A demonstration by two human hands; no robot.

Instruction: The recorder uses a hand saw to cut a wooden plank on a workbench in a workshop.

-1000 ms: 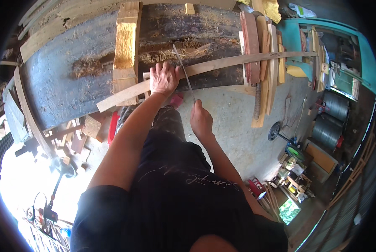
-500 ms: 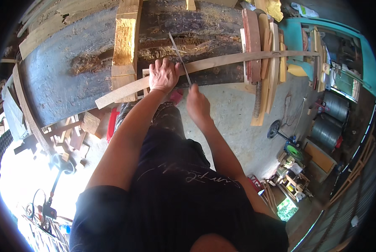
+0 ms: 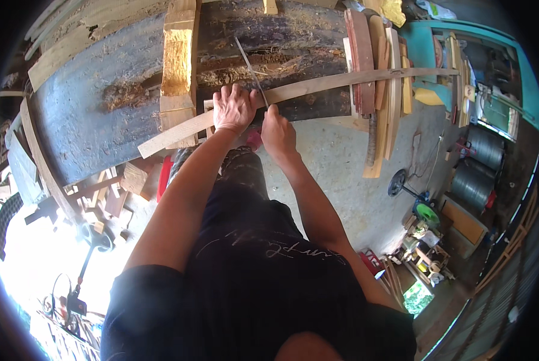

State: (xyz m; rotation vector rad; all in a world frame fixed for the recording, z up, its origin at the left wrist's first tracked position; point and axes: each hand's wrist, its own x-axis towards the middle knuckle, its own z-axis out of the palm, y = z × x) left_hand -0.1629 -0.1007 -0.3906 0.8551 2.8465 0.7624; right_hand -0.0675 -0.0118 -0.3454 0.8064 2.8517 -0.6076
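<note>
My left hand presses on a long, narrow wooden strip, its fingers bent over the top. The strip lies slantwise across the dark, worn bench and other timber. My right hand is closed round the lower end of a thin metal hand tool, its handle hidden in the fist. The blade crosses the strip just right of my left fingers and points away from me. A chunky pale wooden beam lies across the bench to the left of my hands.
Stacked boards lie at the bench's right end, beside a teal frame. Wood offcuts are below the bench at left. The concrete floor carries metal drums, a wheeled tool and clutter at right.
My right hand has moved steadily forward and slightly left, pushing the blade farther across the strip. My left hand stays on the strip, barely shifted.
</note>
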